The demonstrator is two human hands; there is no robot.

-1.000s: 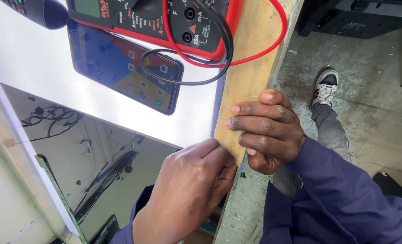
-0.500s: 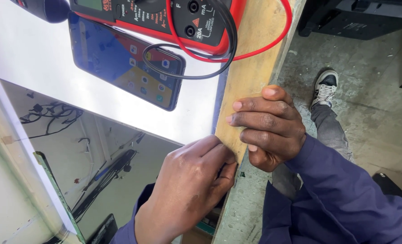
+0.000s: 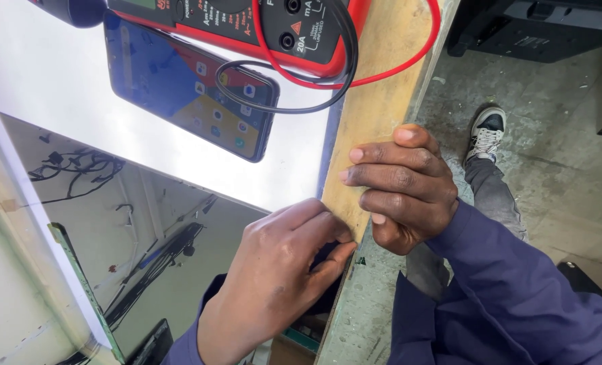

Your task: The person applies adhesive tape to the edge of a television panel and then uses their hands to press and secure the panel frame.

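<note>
My left hand (image 3: 281, 270) rests on the edge of a large glossy reflective panel (image 3: 145, 223), its fingertips pinching at the panel's lower right corner. My right hand (image 3: 402, 186) curls over the wooden edge strip (image 3: 375, 115) beside that corner, fingers pressed on the wood. What the fingertips pinch is hidden. Farther up the panel lies a smartphone (image 3: 193, 91) with a lit screen of icons. Above it sits a red and black multimeter (image 3: 247, 20) with a black lead and a red lead (image 3: 416, 54) looped over the wood.
A concrete floor (image 3: 551, 149) lies to the right, with my shoe (image 3: 485, 132) and grey trouser leg on it. A dark object (image 3: 538, 30) stands at the top right. A white frame edge (image 3: 37, 223) runs along the panel's left side.
Both hands stay at the panel's corner with only slight finger shifts. The view has drifted a little, so the phone and multimeter sit slightly higher in the picture.
</note>
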